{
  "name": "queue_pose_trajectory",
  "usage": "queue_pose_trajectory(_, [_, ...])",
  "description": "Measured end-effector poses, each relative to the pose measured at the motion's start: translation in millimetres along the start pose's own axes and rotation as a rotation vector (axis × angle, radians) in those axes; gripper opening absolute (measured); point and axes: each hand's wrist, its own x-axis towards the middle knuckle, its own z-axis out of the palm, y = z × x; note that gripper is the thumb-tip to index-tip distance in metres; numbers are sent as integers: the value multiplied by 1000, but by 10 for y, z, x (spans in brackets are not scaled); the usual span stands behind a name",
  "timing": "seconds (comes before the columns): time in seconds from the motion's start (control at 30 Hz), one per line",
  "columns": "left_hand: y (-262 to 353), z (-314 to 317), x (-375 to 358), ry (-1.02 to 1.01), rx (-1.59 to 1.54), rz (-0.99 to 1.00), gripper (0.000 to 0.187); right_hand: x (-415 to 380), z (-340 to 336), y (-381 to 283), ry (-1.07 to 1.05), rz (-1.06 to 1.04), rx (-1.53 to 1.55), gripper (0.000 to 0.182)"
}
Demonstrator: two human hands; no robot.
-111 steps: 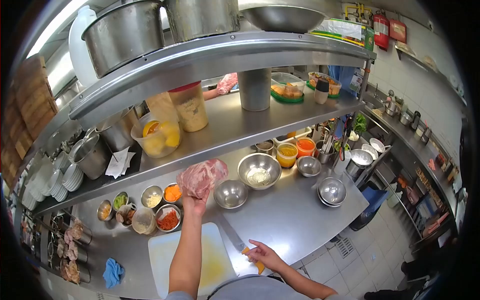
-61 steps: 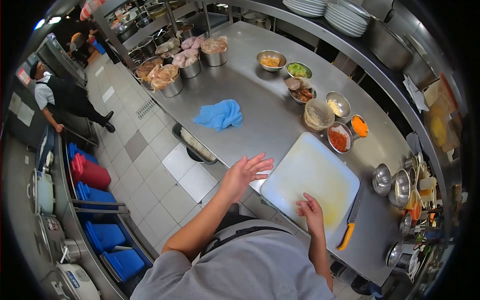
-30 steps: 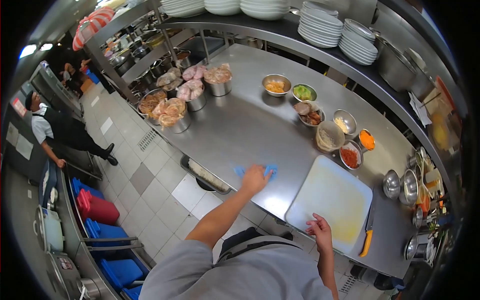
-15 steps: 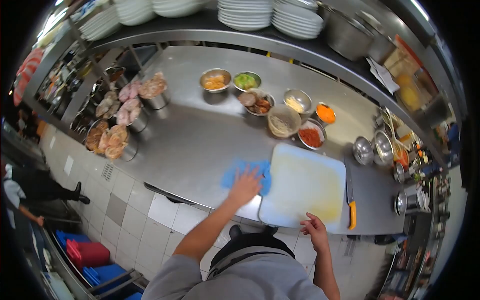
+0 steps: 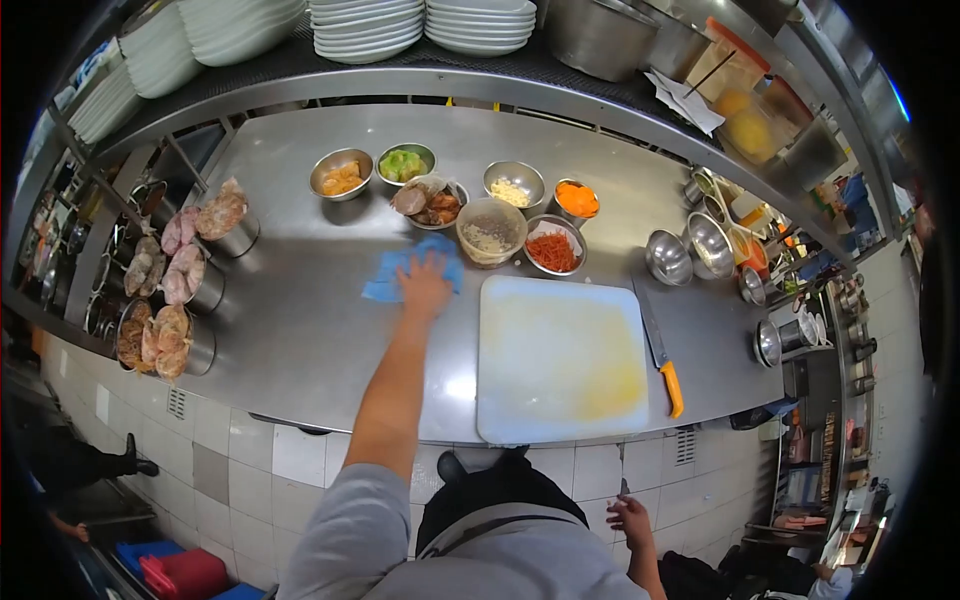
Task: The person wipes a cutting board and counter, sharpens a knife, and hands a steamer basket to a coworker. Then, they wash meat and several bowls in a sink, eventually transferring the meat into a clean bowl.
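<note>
My left hand presses a blue cloth against the steel counter, its fingers spread over the top. Just beyond the cloth stands a bowl of browned meat pieces, with a tub of pale shreds to its right. My right hand hangs low beside my body, off the counter's front edge, fingers loosely bent and apart; I make out nothing clearly held in it. A white cutting board with yellow stains lies right of my left arm. Beside the board rests a knife with an orange handle.
Bowls of orange pieces, green slices and red shreds stand toward the back. Metal containers heaped with bagged raw meat line the left end. Empty steel bowls sit at right. A plate shelf overhangs the back.
My left hand has slid the blue cloth away from the board's left side, farther back toward the bowls. My right hand has dropped lower, away from the board's front edge. The view has shifted.
</note>
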Motion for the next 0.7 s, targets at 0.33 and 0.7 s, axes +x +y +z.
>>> queue_pose_trajectory(0.33, [199,134,-1862,103,-255,325,33,598,-339,451,-147,157,-459,47])
queue_pose_trajectory(0.7, [167,-406,-2972,44,-998,-6,37,1047,-508,-133,-249,-24,-403,49])
